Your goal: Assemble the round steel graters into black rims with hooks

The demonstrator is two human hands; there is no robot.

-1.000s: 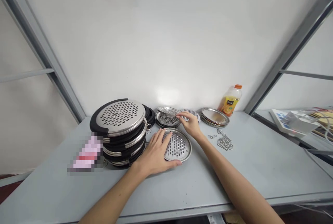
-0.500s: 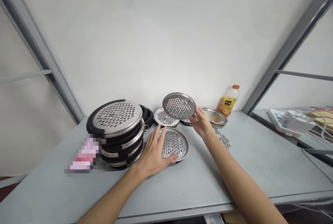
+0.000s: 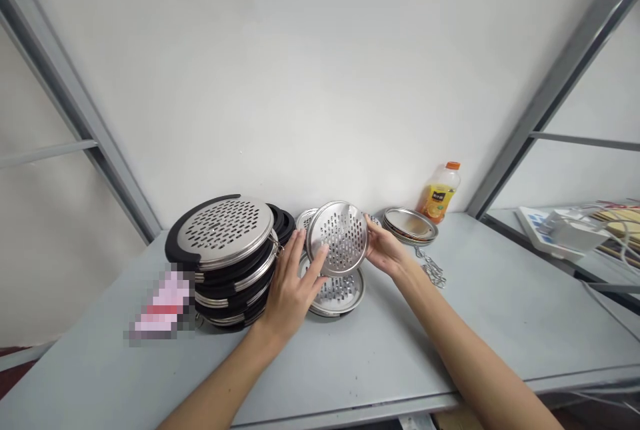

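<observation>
A round metal grater disc (image 3: 343, 237) is tilted up above the table, its holed face towards me. My right hand (image 3: 386, 249) grips it at its right edge, fingers behind the rim. My left hand (image 3: 295, 277) is at the disc's left side with fingers stretched out, overlapping its lower left edge; whether it touches the disc I cannot tell. Beneath lies another grater disc (image 3: 334, 307) on the table, partly covered by the raised one. More discs behind are mostly hidden.
On the left stands a tall stack of black-rimmed graters (image 3: 225, 230), with black rings (image 3: 286, 222) behind it. Round metal plates (image 3: 411, 223), a juice bottle (image 3: 440, 195) and metal clips (image 3: 433, 270) are to the right. A power strip (image 3: 545, 237) lies on the far right shelf.
The grater disc has come down and nearer, turning its face towards me, with my right hand still on it. My left hand has shifted slightly and its fingers now overlap that disc.
</observation>
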